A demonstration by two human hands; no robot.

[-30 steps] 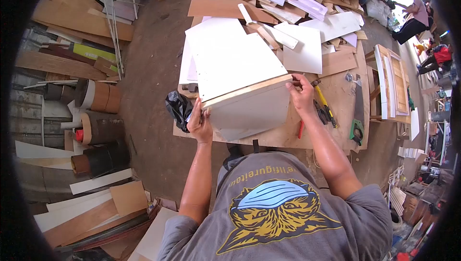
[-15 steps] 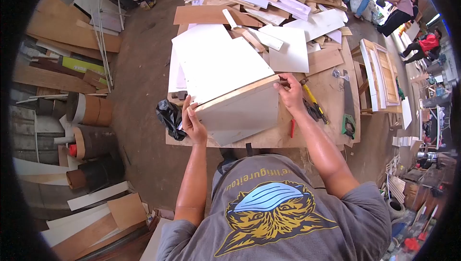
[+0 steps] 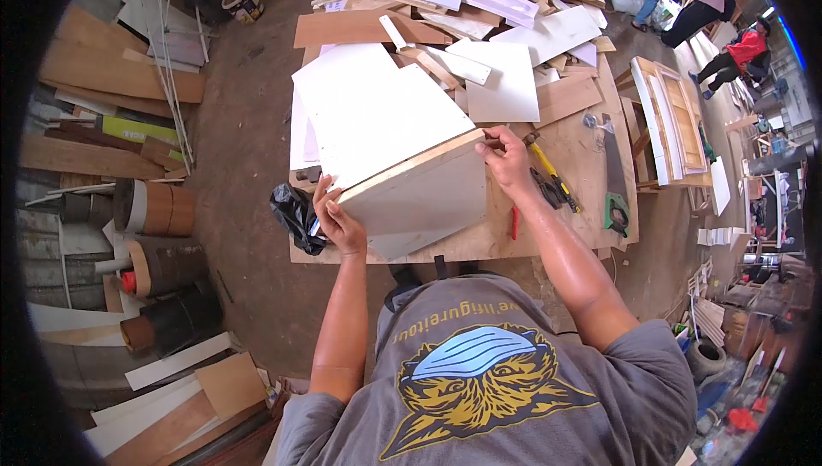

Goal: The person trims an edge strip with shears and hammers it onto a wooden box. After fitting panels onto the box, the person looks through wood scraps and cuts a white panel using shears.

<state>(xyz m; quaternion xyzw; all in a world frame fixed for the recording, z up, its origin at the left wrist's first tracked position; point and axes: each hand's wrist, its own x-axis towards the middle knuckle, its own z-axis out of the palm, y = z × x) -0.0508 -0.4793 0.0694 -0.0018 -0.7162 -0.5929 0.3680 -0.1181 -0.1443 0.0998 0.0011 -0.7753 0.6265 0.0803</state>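
— Shifted since the earlier frame: bench and load sit farther left in my head view. Both hands keep to the same ends of the piece. Log the rest by size?

— Yes. Largest: workbench (image 3: 501, 245). Its far side carries a scrap pile (image 3: 458, 3) of mixed boards.

— And the piece?

— White-topped piece (image 3: 377, 106), at the near side of the bench, left of the tools. Grey side (image 3: 419, 209) slopes toward the wearer; wood strip (image 3: 411, 160) runs along the upper edge between them.

— Hand states, please.

— Left hand (image 3: 340, 219): partly open, fingers slightly apart, against the strip's left end. I cannot tell where its thumb presses. Right hand (image 3: 507, 160): half curled, thumb and forefinger pinching the strip's right end.

— Smaller items?

— Black plastic bag (image 3: 295, 218), just beside the left hand, at the bench edge. Handsaw (image 3: 616, 214), green handle toward the wearer, well right of the right hand. Yellow-handled hammer (image 3: 548, 166) nearer that hand, dark pliers (image 3: 546, 189) beside it. Last, a thin red tool (image 3: 515, 223), below the right wrist in view.
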